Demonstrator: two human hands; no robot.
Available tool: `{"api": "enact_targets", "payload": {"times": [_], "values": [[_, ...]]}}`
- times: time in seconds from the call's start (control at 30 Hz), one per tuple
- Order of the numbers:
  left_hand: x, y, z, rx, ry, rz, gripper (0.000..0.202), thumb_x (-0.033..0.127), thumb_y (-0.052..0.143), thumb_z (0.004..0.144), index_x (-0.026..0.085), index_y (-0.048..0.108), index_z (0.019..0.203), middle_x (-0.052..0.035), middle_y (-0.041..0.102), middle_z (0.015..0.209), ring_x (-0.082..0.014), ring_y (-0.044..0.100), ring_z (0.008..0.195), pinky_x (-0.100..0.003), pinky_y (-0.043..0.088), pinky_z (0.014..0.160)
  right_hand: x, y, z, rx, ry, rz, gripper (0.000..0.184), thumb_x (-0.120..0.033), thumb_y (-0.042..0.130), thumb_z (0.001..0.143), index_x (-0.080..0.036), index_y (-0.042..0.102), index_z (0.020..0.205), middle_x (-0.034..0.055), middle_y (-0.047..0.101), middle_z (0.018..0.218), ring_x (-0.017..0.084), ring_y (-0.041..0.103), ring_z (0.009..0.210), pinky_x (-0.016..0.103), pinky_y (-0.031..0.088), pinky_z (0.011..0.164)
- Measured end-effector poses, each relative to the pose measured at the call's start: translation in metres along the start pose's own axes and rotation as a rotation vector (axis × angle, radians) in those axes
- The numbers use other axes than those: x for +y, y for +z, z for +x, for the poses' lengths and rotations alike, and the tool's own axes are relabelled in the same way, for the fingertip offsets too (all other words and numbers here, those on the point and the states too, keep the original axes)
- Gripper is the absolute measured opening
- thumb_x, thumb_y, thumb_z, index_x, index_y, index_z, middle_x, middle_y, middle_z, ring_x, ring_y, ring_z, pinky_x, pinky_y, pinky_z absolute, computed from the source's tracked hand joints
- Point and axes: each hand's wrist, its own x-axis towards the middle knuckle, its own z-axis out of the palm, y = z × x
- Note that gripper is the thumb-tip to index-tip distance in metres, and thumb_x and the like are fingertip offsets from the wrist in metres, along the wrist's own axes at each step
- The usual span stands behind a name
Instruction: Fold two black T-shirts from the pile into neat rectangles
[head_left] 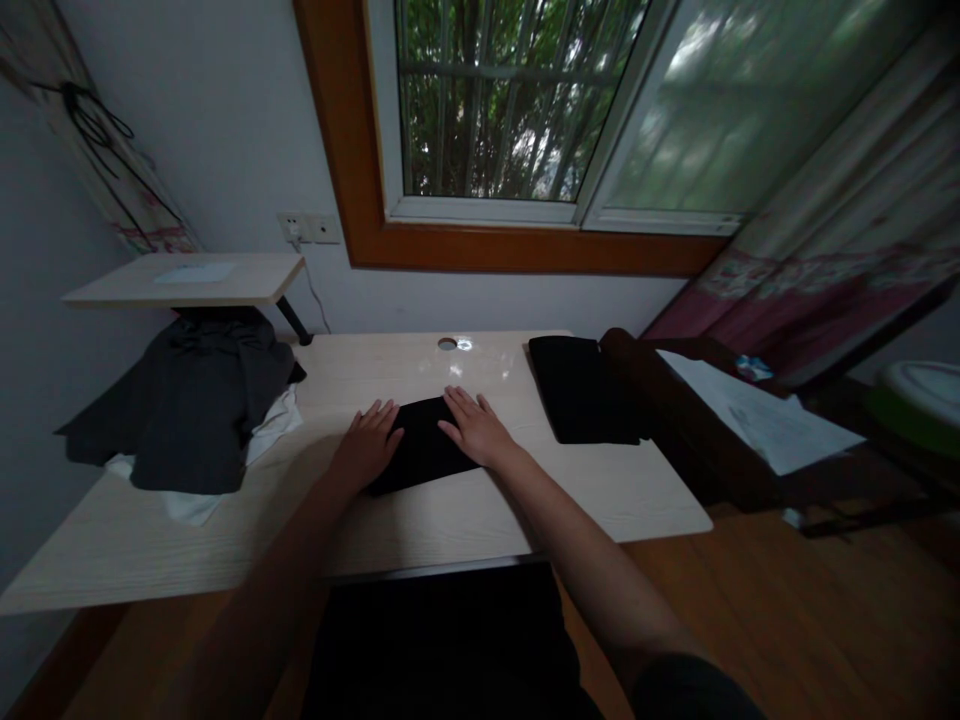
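A small folded black cloth (421,443) lies in the middle of the light wooden table (480,510). My left hand (367,445) rests flat on the cloth's left edge, fingers stretched out. On the cloth's right edge my right hand (474,427) lies flat too, fingers spread. Neither hand grips anything.
A pile of dark grey and white clothes (191,410) sits on the table's left. A folded black garment (581,390) lies at the right. A dark wooden piece with white papers (757,415) stands beyond the right edge. A small raised shelf (187,280) is at back left.
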Motion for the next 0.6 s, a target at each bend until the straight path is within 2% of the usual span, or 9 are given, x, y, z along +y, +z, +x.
{"api": "enact_targets", "payload": {"times": [0.1, 0.23, 0.4, 0.5, 0.6], "values": [[-0.012, 0.001, -0.003, -0.008, -0.024, -0.014, 0.053, 0.041, 0.032, 0.106, 0.021, 0.044, 0.154, -0.0094, 0.042, 0.161, -0.0308, 0.032, 0.153, -0.058, 0.03, 0.121, 0.013, -0.003, -0.005, -0.032, 0.053, 0.003, 0.064, -0.054, 0.033, 0.106, -0.022, 0.028, 0.162, 0.0091, 0.025, 0.168, 0.025, 0.024, 0.156, 0.056, 0.018, 0.126], [-0.03, 0.004, -0.007, 0.029, -0.077, -0.03, 0.052, 0.039, 0.031, 0.106, 0.023, 0.045, 0.153, -0.008, 0.043, 0.161, -0.0313, 0.033, 0.152, -0.059, 0.029, 0.121, 0.031, -0.006, -0.016, -0.03, 0.099, -0.001, 0.064, -0.049, 0.033, 0.107, -0.017, 0.026, 0.162, 0.0118, 0.032, 0.165, 0.026, 0.025, 0.156, 0.055, 0.017, 0.127], [-0.054, 0.009, -0.012, 0.175, -0.186, -0.049, 0.049, 0.029, 0.034, 0.102, 0.016, 0.056, 0.144, -0.0103, 0.05, 0.156, -0.0344, 0.037, 0.15, -0.059, 0.03, 0.122, 0.042, -0.007, -0.029, 0.073, 0.111, 0.042, 0.055, -0.038, 0.034, 0.107, -0.017, 0.038, 0.157, 0.013, 0.046, 0.158, 0.024, 0.034, 0.152, 0.051, 0.022, 0.126], [-0.063, 0.011, -0.014, 0.249, -0.219, -0.115, 0.052, 0.019, 0.037, 0.095, 0.015, 0.056, 0.143, -0.011, 0.053, 0.154, -0.03, 0.041, 0.147, -0.053, 0.032, 0.123, 0.044, -0.008, -0.032, 0.16, 0.124, 0.11, 0.05, -0.033, 0.036, 0.106, -0.017, 0.047, 0.152, 0.0131, 0.056, 0.15, 0.024, 0.045, 0.146, 0.05, 0.028, 0.124], [-0.064, 0.009, -0.015, 0.3, -0.208, -0.178, 0.056, 0.015, 0.04, 0.09, 0.018, 0.056, 0.144, -0.0084, 0.056, 0.15, -0.0262, 0.045, 0.144, -0.049, 0.034, 0.124, 0.044, -0.01, -0.033, 0.248, 0.097, 0.187, 0.047, -0.028, 0.039, 0.104, -0.019, 0.054, 0.147, 0.0117, 0.062, 0.143, 0.023, 0.056, 0.134, 0.045, 0.039, 0.119]]}}
